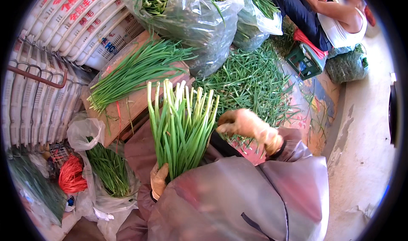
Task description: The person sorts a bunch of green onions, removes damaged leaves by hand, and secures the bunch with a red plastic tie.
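Observation:
A bunch of garlic chives (pixel 180 126) stands upright before my chest, pale cut stem ends at the top. My gloved left hand (pixel 159 180) is closed round its lower, leafy part; the bunch partly hides the fingers. Just right of the stems is my right hand (pixel 246 126), in a tan glove and blurred by motion. Its fingers look bent, but whether they hold anything cannot be made out. Another pile of chives (pixel 138 73) lies on a wooden board (pixel 176 73) at the far left of the bunch.
Loose green trimmings (pixel 250 79) cover the floor ahead. Large plastic bags (pixel 199 32) of greens stand beyond. White plastic baskets (pixel 89 24) are stacked at left, near red ties (pixel 73 175) and a bag of greens (pixel 108 168). Another person (pixel 340 22) sits at far right by a green crate (pixel 304 62).

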Tool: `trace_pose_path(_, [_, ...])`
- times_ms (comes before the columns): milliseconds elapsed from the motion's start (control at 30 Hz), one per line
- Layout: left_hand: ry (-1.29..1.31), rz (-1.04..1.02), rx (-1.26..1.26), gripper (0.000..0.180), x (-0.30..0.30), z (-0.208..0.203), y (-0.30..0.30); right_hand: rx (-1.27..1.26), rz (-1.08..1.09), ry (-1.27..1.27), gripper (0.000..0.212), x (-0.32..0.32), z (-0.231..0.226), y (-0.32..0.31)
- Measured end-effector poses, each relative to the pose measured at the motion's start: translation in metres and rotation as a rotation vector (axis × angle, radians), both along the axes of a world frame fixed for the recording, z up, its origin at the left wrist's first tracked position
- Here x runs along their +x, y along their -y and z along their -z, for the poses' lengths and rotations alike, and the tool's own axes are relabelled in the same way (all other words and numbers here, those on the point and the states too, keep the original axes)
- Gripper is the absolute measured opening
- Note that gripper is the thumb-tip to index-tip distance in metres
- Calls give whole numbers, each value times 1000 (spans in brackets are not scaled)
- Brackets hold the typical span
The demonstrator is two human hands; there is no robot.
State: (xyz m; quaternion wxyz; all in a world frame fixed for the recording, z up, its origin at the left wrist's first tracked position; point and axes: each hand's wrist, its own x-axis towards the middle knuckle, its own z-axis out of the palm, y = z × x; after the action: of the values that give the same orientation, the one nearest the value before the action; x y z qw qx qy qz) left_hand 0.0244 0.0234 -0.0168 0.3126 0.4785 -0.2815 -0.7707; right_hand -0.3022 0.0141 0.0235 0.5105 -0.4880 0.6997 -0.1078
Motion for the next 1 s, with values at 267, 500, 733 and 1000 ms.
trace_pose_path(267, [32,-64,-319,43,32,37,-10,-366,205,-106,15,-34,53,-2])
trace_pose_path(500, [369,6,-547,37,42,59,-15,-260,487,-490,50,-96,53,-11])
trace_pose_path(733, [84,-63,-254,37,39,56,-7,-60,309,622,26,33,59,10])
trace_pose_path(1000, [-26,-78,-72,40,0,-8,0,-327,386,192,22,-75,42,-4])
